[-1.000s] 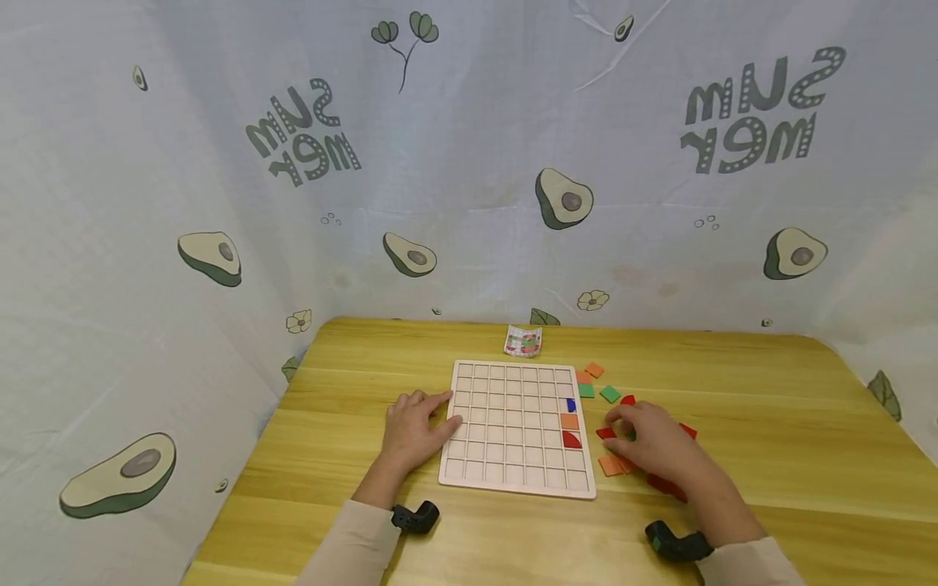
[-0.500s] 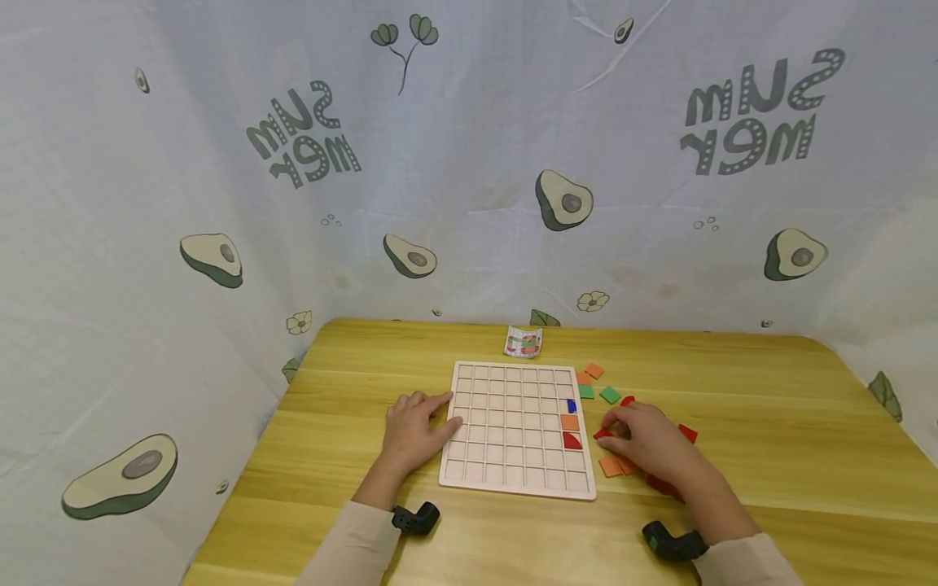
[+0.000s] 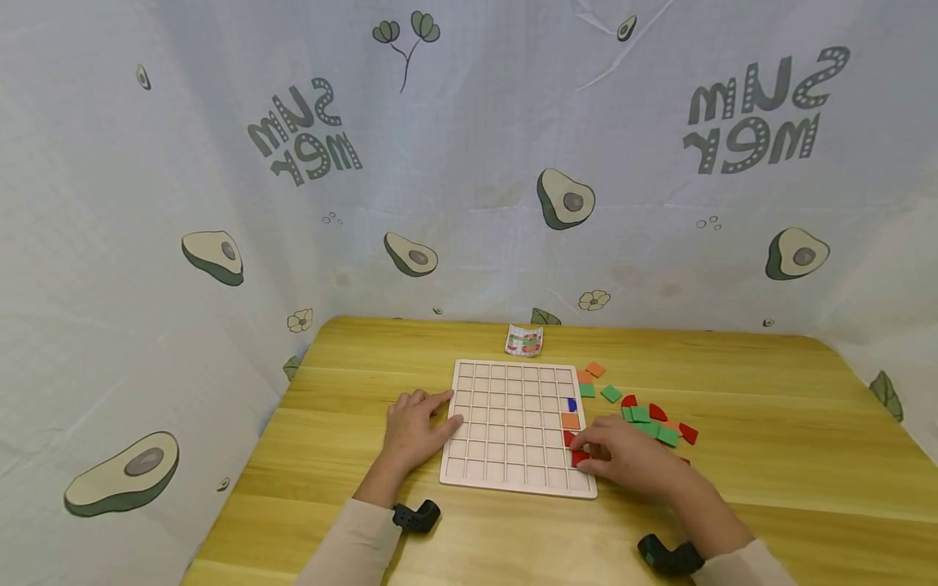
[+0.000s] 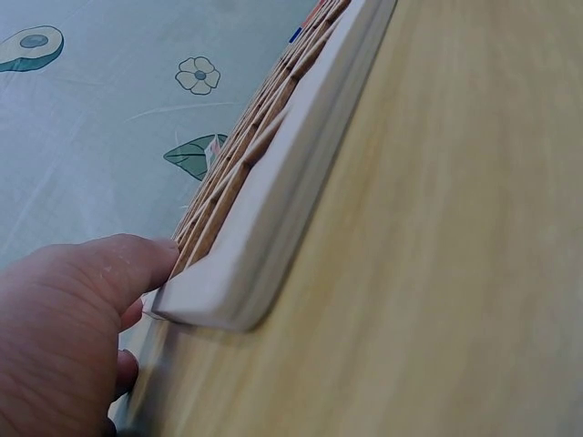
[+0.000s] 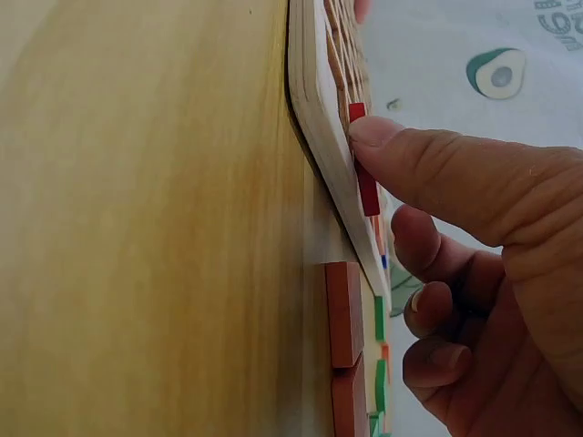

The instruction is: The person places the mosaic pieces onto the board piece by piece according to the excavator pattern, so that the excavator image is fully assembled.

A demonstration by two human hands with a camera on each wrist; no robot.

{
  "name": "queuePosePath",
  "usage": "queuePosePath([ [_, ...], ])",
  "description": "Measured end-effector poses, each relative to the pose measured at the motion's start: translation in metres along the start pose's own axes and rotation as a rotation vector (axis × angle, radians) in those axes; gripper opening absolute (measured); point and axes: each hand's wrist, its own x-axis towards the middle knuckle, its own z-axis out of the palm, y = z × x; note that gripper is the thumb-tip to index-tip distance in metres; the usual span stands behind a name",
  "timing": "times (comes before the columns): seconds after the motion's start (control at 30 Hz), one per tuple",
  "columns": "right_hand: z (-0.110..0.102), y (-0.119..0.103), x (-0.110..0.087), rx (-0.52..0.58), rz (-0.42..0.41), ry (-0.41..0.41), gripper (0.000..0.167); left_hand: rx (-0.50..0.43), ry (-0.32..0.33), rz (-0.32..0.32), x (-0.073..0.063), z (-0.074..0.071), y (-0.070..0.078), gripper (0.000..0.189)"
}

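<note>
A pale wooden grid board point(image 3: 506, 456) lies on the table. My left hand point(image 3: 410, 431) rests at its left edge, thumb and forefinger spread and touching the rim. With my right hand point(image 3: 633, 456) I pinch a red tile point(image 5: 368, 187) over the right-hand column; the right wrist view shows the thumb on it, while its far side is hidden. Just above it in that column sit a partly covered red piece point(image 3: 568, 439), an orange square point(image 3: 570, 421) and a blue piece point(image 3: 572, 404).
Green tiles point(image 3: 667, 435) and red pieces point(image 3: 657, 413) lie loose right of the board, partly behind my right hand. Farther back are a green square point(image 3: 611, 394) and an orange square point(image 3: 596, 369). A small patterned card point(image 3: 523, 341) stands behind the board.
My right hand has moved left from the loose pieces to the board's right column, carrying a red tile. Pieces it covered before now show. The left hand stays in place.
</note>
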Motion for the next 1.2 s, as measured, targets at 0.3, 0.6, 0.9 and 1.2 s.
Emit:
queuePosePath([
  [0.3,0.006,0.001,-0.001,0.028,-0.037,0.010,0.021,-0.002,0.002,0.005,0.000,0.001,0.000,0.050],
  [0.6,0.009,-0.004,0.000,-0.002,0.026,0.050,0.013,0.000,0.001,0.001,-0.001,0.002,0.001,0.049],
  [0.9,-0.004,0.005,-0.013,0.096,0.154,0.034,0.017,0.004,0.004,0.008,0.000,0.003,0.000,0.050],
  [1.2,-0.014,0.030,-0.034,0.054,0.158,0.016,0.020,0.011,0.005,0.009,0.001,0.003,-0.003,0.051],
])
